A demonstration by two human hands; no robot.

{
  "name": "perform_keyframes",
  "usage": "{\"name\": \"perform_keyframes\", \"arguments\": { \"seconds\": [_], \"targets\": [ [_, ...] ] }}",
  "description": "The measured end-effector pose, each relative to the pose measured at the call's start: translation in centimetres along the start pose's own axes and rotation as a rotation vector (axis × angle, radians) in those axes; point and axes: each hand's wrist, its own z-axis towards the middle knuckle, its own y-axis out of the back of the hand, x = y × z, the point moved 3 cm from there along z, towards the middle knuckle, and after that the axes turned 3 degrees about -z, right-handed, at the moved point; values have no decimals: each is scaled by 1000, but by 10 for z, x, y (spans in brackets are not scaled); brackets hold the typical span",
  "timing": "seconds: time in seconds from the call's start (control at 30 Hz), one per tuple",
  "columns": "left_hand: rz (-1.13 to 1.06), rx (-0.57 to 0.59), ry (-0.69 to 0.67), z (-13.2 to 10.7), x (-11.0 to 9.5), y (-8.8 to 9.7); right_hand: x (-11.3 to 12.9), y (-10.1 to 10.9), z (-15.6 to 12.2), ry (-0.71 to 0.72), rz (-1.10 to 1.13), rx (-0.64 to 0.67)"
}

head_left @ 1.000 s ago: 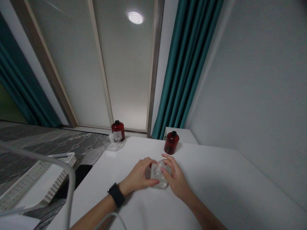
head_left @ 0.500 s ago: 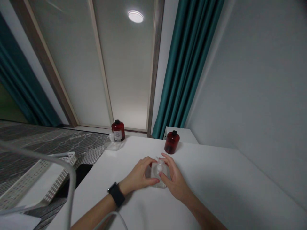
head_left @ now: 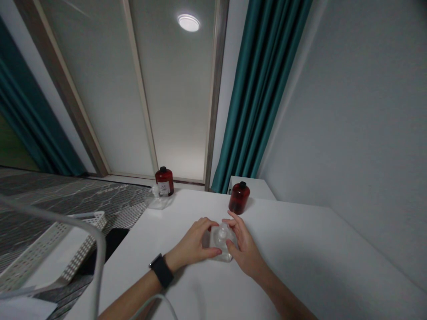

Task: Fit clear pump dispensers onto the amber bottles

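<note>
A clear plastic pump bottle stands on the white table, its square body lying between my hands. My left hand wraps its left side, with the thumb along the lower front edge. My right hand grips its right side, fingers curled near the pump neck. Farther back stand a dark red bottle with a black cap and a second one with a white label. A second clear pump bottle sits beside the labelled one.
A black smartwatch sits on my left wrist. A white perforated basket lies off the table's left edge, above a patterned grey floor. A curved white rail crosses the lower left. Wall and teal curtains bound the right and back.
My right fingers have shifted a little on the bottle, closer around the pump neck. The whole view has tilted slightly. The bottle stays in place between my hands.
</note>
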Motion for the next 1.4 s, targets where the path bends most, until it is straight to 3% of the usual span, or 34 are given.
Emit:
{"name": "perform_keyframes", "arguments": {
  "seconds": [0.7, 1.4],
  "targets": [
    [-41, 28, 26, 0, -1, 1, 0, 0, -1, -38, 51, 35],
    [-54, 22, 15, -2, -1, 2, 4, 0, -2, -15, -67, 20]
  ]
}}
